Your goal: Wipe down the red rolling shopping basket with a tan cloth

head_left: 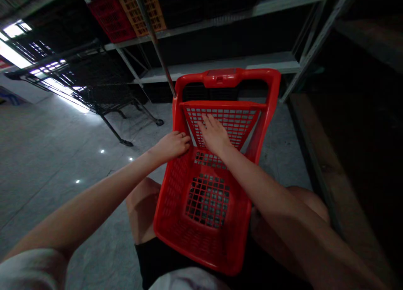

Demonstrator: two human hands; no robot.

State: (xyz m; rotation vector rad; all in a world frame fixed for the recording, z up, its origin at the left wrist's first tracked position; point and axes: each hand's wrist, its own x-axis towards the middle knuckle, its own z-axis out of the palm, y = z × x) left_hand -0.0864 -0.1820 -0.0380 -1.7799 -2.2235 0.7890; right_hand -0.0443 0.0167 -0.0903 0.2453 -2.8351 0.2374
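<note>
A red plastic shopping basket (198, 244) with a handle frame at its far end stands in front of me, between my knees. My left hand (176, 144) has its fingers curled over the basket's left rim; a ring shows on one finger. Inside, my right hand (216, 135) lies with fingers stretched out against the slanted grid panel (241, 124) below the handle. The basket's floor is also an open grid, and nothing lies on it. My right thumb is partly hidden.
A black wire shopping trolley (94, 84) stands at the left on the grey floor (94, 168). Behind the basket is a metal shelf rack (270, 63) holding a dark red crate (111, 17) and an orange crate (141, 9). A wooden beam (327, 168) runs along the right.
</note>
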